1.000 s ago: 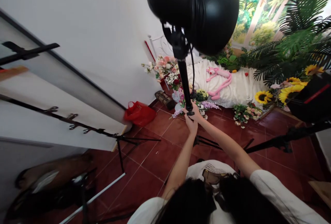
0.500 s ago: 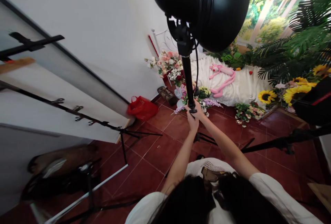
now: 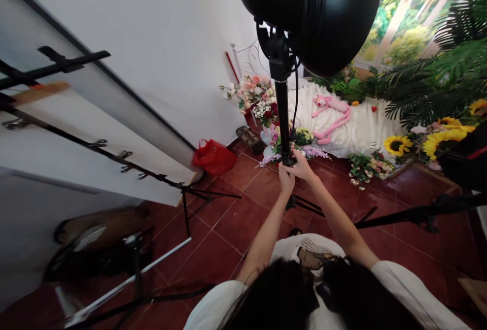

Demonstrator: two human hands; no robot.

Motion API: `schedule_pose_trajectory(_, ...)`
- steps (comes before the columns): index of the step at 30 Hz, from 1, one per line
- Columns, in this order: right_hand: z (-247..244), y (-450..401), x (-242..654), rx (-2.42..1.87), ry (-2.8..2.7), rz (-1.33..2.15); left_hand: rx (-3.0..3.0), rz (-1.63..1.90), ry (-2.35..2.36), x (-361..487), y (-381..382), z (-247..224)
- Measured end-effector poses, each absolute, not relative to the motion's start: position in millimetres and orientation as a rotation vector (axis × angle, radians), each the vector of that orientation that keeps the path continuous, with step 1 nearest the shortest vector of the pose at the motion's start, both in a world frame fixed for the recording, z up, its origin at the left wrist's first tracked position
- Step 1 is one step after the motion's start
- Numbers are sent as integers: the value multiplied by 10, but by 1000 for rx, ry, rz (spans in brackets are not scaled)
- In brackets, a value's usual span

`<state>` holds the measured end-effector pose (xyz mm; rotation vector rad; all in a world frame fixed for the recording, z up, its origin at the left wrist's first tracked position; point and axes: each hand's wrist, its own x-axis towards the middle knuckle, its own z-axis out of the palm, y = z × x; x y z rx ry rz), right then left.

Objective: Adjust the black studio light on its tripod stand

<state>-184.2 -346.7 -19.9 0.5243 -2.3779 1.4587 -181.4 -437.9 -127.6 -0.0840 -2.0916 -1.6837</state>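
“Two bare hands are seen; what is grasped by them?”

“One slim black tubular pole [image 3: 282, 117] is grasped by both. The left hand [image 3: 286, 180] is wrapped around it from below, and the right hand [image 3: 302, 166] is closed at one black collar [image 3: 288, 160], just above the left. The two hands are pressed together.”

“And what is carried above the grip?”

“One large, rounded, glossy black lamp head [image 3: 335, 20] is borne at the top of the pole, with one thin black cable [image 3: 296, 96] hung beside it.”

“How many things are found beyond the grip?”

“One long-limbed pink plush toy [image 3: 335, 111] is laid on one gathered cream cloth [image 3: 365, 129], with one small red round object [image 3: 374, 109] set near it. Farther to the right, at least four yellow sunflowers [image 3: 397, 145] are counted, partly hidden by one dark shape.”

“What is placed left of the grip?”

“One shiny red bag [image 3: 213, 157] is rested on the red tiled floor [image 3: 236, 218], and one brown rolled bundle [image 3: 250, 140] is set between it and the flowers [image 3: 253, 91]. Farther left, at least four silver metal clips [image 3: 125, 155] are fixed along one black bar [image 3: 76, 133].”
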Motion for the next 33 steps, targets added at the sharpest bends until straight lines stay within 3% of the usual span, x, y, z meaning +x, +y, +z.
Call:
schedule_pose_trajectory(5, -379, -3284, -1727, 583, -2450, 1327, -44, -1686, -2077, -1815, -4383, -1285)
schedule_pose_trajectory(13, -569, -3228, -1584, 416, -2438, 1489, 4, -1635, -2122, -1822, -4376, -1257)
schedule_pose_trajectory(25, -726, -3312, -1644, 502, -2558, 1240, -33, -1617, -2134, -1819, -4382, -1281)
schedule_pose_trajectory(33, -733, -3280, -1974, 404, -2429, 1484, -4, -1615, -2167, -1801, -4379, -1242)
